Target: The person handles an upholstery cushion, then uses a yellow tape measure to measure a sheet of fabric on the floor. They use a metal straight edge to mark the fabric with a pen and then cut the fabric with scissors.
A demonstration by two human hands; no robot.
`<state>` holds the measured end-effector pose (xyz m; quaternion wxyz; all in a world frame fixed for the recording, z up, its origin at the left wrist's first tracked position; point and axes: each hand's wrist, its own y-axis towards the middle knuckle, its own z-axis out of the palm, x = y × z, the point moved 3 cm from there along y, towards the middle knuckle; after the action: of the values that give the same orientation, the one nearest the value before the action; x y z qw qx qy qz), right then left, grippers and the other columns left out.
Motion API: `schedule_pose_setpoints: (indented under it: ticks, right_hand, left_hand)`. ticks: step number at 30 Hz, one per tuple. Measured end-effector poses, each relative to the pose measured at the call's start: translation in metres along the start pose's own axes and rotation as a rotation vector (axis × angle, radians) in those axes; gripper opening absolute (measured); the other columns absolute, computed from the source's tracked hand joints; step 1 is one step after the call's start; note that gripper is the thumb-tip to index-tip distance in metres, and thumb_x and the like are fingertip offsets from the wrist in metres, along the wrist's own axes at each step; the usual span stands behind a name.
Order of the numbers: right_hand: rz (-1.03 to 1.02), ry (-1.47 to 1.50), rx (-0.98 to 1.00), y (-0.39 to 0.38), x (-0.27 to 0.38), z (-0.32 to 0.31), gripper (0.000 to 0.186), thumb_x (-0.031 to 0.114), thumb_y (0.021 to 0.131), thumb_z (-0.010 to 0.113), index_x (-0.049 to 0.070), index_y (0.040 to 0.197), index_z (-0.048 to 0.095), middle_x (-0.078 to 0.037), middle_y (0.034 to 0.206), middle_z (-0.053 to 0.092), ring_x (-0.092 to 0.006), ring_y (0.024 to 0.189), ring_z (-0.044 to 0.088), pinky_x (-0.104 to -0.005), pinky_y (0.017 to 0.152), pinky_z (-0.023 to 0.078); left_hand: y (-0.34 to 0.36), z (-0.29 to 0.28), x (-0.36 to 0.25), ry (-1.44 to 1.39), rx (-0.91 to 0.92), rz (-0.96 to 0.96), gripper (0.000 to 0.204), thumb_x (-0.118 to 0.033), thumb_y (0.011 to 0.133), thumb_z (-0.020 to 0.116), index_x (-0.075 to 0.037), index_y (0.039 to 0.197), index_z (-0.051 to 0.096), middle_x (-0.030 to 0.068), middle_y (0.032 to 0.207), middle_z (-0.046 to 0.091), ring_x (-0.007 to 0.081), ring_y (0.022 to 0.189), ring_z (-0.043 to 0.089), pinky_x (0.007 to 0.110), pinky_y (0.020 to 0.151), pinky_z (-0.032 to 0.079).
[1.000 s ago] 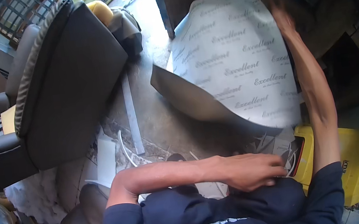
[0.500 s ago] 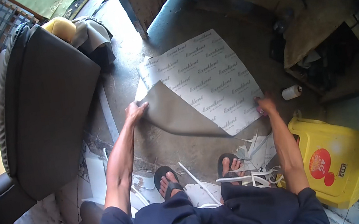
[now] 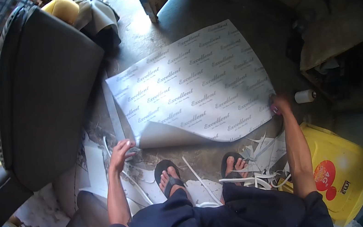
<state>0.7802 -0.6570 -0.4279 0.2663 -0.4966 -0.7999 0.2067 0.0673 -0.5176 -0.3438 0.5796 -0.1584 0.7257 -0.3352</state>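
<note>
A white-backed sheet of grey material (image 3: 187, 85), printed with repeated lettering, lies spread on the floor, its near edge curled up to show the grey face. My left hand (image 3: 122, 154) has its fingers bent onto the curled near-left corner. At the sheet's right edge, my right hand (image 3: 281, 105) grips a small pink object, too hidden to name. A long pale strip (image 3: 117, 122) lies under the left side of the sheet.
An upholstered grey furniture piece (image 3: 46, 90) fills the left, with a yellow cushion (image 3: 61, 10) behind it. A thread spool (image 3: 305, 96), a wooden box (image 3: 317, 69) and a yellow plastic board (image 3: 331, 171) are at the right. White scraps (image 3: 262, 158) surround my sandalled feet.
The sheet has dropped from raised and folded to lying mostly flat, its left part unfolded. My left hand has moved down toward me with the corner. My right hand has come lower.
</note>
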Motion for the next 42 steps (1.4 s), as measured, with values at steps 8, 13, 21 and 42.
schedule_pose_setpoints:
  ticks: [8, 13, 21, 42]
  right_hand:
    - [-0.243, 0.122, -0.289, 0.008, 0.042, -0.049, 0.055, 0.042, 0.087, 0.064, -0.001, 0.122, 0.064, -0.024, 0.118, 0.066, -0.0377, 0.113, 0.063, -0.0433, 0.094, 0.048]
    - [-0.269, 0.268, -0.494, 0.009, 0.042, -0.072, 0.060, 0.036, 0.086, 0.068, -0.002, 0.131, 0.057, -0.023, 0.131, 0.060, -0.0364, 0.122, 0.059, -0.0412, 0.102, 0.045]
    - [-0.231, 0.794, 0.211, -0.170, 0.097, 0.072, 0.046, 0.038, 0.097, 0.059, -0.001, 0.122, 0.063, -0.012, 0.113, 0.066, -0.0203, 0.103, 0.062, -0.0331, 0.092, 0.047]
    - [-1.116, 0.121, 0.558, -0.298, 0.124, 0.064, 0.049, 0.040, 0.095, 0.060, 0.005, 0.129, 0.061, -0.016, 0.120, 0.068, -0.0319, 0.112, 0.064, -0.0400, 0.096, 0.049]
  left_hand:
    - [0.100, 0.059, 0.011, 0.205, -0.247, 0.153, 0.033, -0.004, 0.079, 0.071, -0.001, 0.112, 0.068, 0.0105, 0.094, 0.068, 0.0171, 0.079, 0.063, 0.029, 0.071, 0.052]
    - [0.132, 0.072, -0.027, 0.163, -0.391, 0.330, 0.026, -0.012, 0.080, 0.070, -0.003, 0.104, 0.072, 0.0158, 0.093, 0.072, 0.0205, 0.086, 0.067, 0.031, 0.078, 0.052]
    - [0.028, 0.190, -0.005, 0.018, 0.152, 0.239, 0.045, -0.034, 0.096, 0.063, -0.006, 0.130, 0.057, 0.0142, 0.127, 0.058, 0.0224, 0.103, 0.061, 0.036, 0.082, 0.054]
    - [-0.004, 0.195, -0.001, -0.031, 0.440, 0.230, 0.032, -0.018, 0.097, 0.048, 0.002, 0.118, 0.062, 0.0143, 0.104, 0.066, 0.0199, 0.097, 0.061, 0.031, 0.089, 0.047]
